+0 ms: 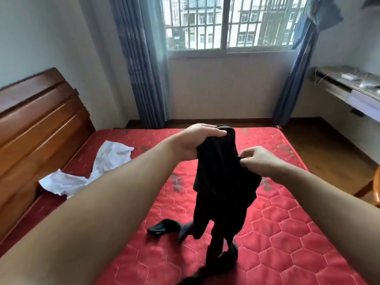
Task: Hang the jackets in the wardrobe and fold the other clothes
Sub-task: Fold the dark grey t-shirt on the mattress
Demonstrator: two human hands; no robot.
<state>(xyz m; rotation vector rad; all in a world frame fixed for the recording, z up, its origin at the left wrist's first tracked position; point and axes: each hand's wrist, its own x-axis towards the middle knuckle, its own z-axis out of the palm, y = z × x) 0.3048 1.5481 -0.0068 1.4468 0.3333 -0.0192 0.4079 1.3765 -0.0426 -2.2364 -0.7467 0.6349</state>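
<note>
A black garment (220,188) hangs bunched above the red quilted mattress (287,233), its lower end trailing onto the bed. My left hand (195,140) grips its top edge with the fingers curled over the cloth. My right hand (257,159) pinches the garment's right side a little lower. A crumpled white garment (92,171) lies on the mattress at the left, near the headboard. What kind of clothing the black piece is I cannot tell.
A wooden headboard (41,124) runs along the left. Beyond the bed are a barred window (226,23) with blue curtains (139,58) and wooden floor (329,157) to the right. A cluttered desk (349,87) stands at the right wall.
</note>
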